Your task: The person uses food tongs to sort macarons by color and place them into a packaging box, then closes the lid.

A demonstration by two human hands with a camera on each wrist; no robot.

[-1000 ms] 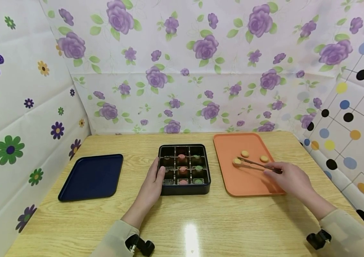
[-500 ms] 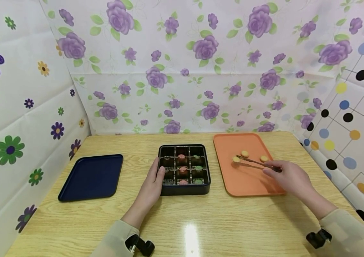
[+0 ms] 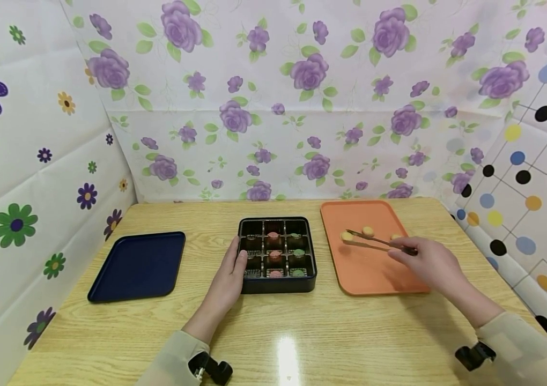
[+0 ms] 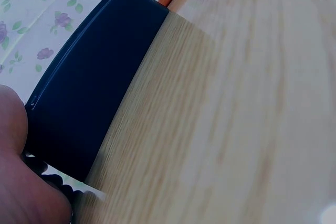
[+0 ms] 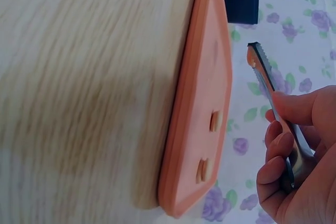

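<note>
My right hand [image 3: 430,262] grips a pair of metal tongs [image 5: 269,77] above the orange tray [image 3: 375,279]. Between the tips of the tongs is a small round yellow macaron [image 3: 347,236], lifted off the tray. Two more yellow macarons lie there, one [image 5: 216,121] behind the tongs and another [image 5: 202,171] partly hidden by my right hand in the head view. My left hand [image 3: 225,273] rests along the left side of a black divided box [image 3: 278,285], thumb at the rim. Pink macarons [image 3: 275,253] fill its middle column, green macarons [image 3: 298,252] its right one; the left column holds none visible.
A dark blue tray [image 3: 138,268] lies on the wooden table [image 3: 273,327] to the left of the box. Patterned cloth walls [image 3: 273,150] stand at the back and both sides. A strip of table separates the box from the orange tray.
The tongs have lifted the yellow macaron from the orange tray and carried it slightly left. My right hand has shifted left and up a little; my left hand and the box stay put.
</note>
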